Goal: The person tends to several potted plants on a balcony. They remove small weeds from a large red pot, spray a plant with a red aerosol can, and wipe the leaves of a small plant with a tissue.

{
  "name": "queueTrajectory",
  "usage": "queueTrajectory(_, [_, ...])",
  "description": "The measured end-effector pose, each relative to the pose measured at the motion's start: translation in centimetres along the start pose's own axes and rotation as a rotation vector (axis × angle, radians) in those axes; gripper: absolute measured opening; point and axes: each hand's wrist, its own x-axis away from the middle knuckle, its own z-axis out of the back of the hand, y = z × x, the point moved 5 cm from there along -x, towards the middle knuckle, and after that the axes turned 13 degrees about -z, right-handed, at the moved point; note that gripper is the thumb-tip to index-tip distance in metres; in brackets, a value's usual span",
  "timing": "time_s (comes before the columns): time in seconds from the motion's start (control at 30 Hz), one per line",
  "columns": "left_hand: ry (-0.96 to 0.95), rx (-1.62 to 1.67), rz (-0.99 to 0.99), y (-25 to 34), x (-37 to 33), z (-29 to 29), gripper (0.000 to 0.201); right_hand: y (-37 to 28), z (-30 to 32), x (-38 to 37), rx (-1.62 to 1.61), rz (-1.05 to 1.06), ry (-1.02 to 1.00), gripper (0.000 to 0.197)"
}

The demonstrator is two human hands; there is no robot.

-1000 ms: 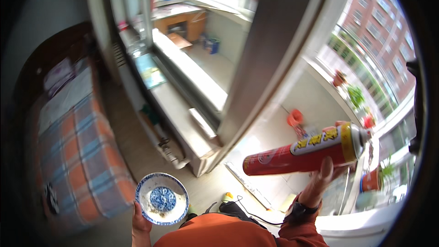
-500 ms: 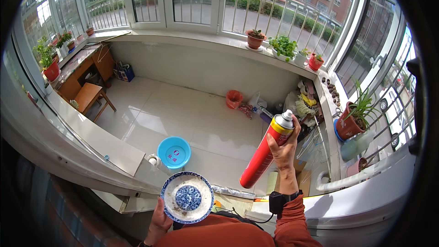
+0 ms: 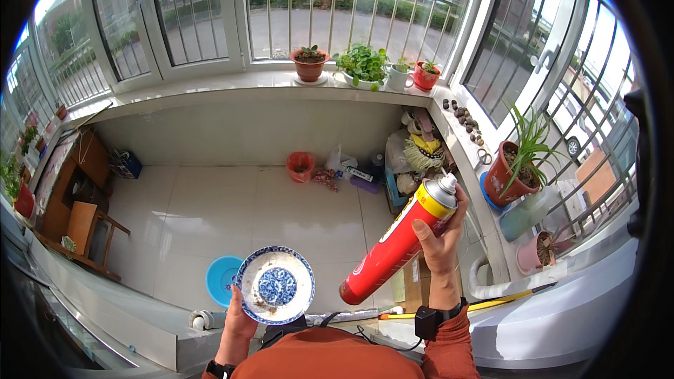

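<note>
While the left hand [image 3: 239, 324] supports a blue-and-white bowl [image 3: 278, 286] at the lower centre of the frame, the right hand [image 3: 442, 256] holds a red spray can [image 3: 397, 245] to the right of it. The left grip is closed at the bowl's lower-left rim; the fingers beneath are hidden, so how far they curl cannot be told. The bowl's inside faces the viewer, showing a blue floral disc and brownish residue. The right grip is wrapped around the upper part of the can, thumb across its near side; the can tilts, with its nozzle toward the upper right and its base toward the lower left. Bowl and can stand apart.

Beyond the hands, a light-blue basin [image 3: 220, 282] sits on the tiled floor [image 3: 210, 217], partly covered by the bowl. At the left of the frame stands a wooden stool [image 3: 83, 223], close to a brown desk [image 3: 55, 193]. Near the far wall, at centre, is an orange-red bucket [image 3: 300, 166]; to its right, a mop head [image 3: 423, 156] lies among heaped items. Along the sill [image 3: 210, 86], potted plants line the upper centre, with a spiky-leaved plant [image 3: 525, 144] at right. Outside the windows run a railing [image 3: 330, 17] and a green hedge [image 3: 358, 2].
</note>
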Motion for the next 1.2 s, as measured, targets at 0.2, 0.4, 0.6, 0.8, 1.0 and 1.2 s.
queueTrajectory(0.2, [0.039,-0.129,0.084,0.2,-13.7,1.7,0.070,2.5,-1.6,-7.7,0.646,0.174,0.261,0.087])
queueTrajectory(0.4, [0.003,-0.079,0.115,2.6,-22.9,2.0,0.063,4.0,-2.0,-15.1,0.547,0.202,0.441,0.069])
queueTrajectory(0.6, [0.053,-0.088,0.087,1.4,-28.0,1.4,0.064,4.4,-1.4,-25.3,0.892,0.215,0.369,0.062])
queueTrajectory(0.8, [0.102,-0.044,-0.017,-1.5,-31.5,0.7,0.068,8.3,0.7,-39.2,1.083,0.310,0.509,0.054])
queueTrajectory(1.0, [0.268,-0.045,-0.119,-5.2,-34.2,-2.7,0.067,13.6,2.6,-51.7,1.091,0.260,0.457,0.061])
queueTrajectory(1.2, [0.298,-0.035,-0.181,-8.8,-35.7,-6.4,0.066,18.0,1.1,-58.9,1.062,0.341,0.387,0.062])
